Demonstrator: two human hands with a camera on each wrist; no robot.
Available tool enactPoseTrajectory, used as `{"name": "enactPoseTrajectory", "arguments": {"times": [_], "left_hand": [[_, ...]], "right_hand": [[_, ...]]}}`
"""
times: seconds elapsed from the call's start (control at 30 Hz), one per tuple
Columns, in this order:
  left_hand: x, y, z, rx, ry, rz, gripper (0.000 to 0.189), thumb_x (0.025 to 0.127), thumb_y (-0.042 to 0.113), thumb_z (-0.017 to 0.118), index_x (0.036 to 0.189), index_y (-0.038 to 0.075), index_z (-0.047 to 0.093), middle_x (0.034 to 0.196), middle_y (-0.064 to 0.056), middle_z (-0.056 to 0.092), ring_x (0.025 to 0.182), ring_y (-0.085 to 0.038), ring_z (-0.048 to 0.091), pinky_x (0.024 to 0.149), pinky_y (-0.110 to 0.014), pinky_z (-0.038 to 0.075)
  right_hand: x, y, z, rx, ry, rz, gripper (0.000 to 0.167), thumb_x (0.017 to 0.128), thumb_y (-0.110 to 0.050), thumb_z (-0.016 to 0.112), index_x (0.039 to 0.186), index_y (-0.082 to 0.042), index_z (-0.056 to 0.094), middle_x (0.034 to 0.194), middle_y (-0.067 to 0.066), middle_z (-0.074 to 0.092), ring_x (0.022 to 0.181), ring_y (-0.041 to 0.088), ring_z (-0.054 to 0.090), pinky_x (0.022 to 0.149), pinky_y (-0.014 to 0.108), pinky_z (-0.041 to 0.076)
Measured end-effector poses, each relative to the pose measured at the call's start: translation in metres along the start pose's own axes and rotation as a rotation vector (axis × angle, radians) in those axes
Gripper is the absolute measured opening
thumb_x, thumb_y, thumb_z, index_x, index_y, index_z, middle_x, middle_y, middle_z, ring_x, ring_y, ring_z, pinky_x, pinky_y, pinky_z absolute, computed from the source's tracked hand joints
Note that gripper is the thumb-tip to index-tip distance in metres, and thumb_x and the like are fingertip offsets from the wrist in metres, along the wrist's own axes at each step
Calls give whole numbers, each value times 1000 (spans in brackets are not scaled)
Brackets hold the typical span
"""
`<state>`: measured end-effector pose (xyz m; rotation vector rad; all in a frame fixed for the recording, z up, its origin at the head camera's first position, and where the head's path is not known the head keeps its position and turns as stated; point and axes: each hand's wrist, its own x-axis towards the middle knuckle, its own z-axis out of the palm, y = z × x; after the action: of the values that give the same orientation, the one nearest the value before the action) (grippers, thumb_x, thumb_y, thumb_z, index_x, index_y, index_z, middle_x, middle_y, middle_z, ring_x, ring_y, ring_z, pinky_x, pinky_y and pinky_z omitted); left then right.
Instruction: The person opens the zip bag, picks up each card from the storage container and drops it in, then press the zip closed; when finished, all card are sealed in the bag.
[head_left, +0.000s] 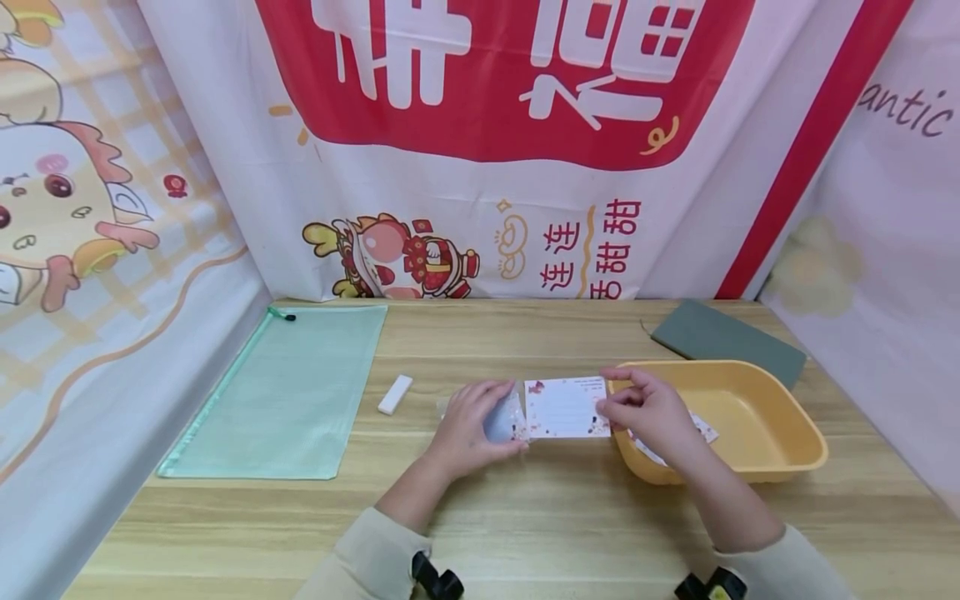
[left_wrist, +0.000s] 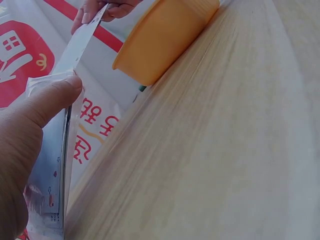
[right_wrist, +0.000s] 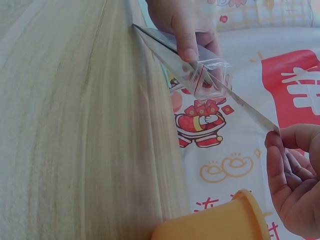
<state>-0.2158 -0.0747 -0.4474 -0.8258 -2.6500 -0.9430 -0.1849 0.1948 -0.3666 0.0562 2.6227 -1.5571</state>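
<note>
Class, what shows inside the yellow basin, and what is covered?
White printed card shows at the left end of the yellow basin; the right hand covers part, so the number of pieces cannot be told.

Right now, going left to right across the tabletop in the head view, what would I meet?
Mint zip pouch → small white block → left hand → printed card → yellow tray.
</note>
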Motion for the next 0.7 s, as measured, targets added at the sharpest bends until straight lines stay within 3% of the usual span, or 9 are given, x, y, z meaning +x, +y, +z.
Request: {"name": "enactPoseTrajectory", "arguments": {"times": [0.5, 0.7], "left_hand": [[0, -1, 0, 4, -6, 56, 86, 71, 49, 81, 143, 13, 50, 140, -8, 55, 130, -27, 50, 111, -51, 37], [-1, -1, 0, 5, -4, 64, 86, 72, 49, 81, 143, 13, 50, 139, -8, 55, 129, -27, 50, 110, -51, 37]], "right_hand": [[14, -6, 8, -53, -108, -14, 54, 89, -23, 72, 138, -12, 55, 96, 9, 70, 77, 22, 63, 74, 33, 57], [24, -7, 23, -8, -132, -34, 50, 89, -16, 71, 136, -8, 56, 102, 14, 71, 80, 15, 66, 75, 32, 60]]}}
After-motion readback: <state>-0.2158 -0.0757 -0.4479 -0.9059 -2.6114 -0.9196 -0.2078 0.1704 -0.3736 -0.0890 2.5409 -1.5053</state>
